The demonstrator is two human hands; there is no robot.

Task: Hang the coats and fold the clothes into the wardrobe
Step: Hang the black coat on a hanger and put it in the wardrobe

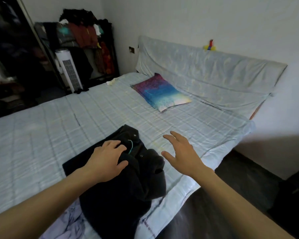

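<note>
Dark garment (121, 183) bunched on near edge of bed (59, 121), thin teal cord (131, 147) showing near its top. Left hand (107, 159) flat on garment, palm down, fingers spread and pressing the fabric, not clamped round it. Right hand (181, 152) hovering just right of garment above the sheet, fingers apart, holding nothing, no contact visible. Pale lilac cloth (71, 225) crumpled partly under garment at bottom of view. Multicoloured pillow (160, 91) well apart, near covered headboard (205, 69). Clothes rack (86, 42) piled with items in far corner, white tower fan (68, 70) beside it. Dark wardrobe opening (9, 57) at far left, contents too dim to tell.
</note>
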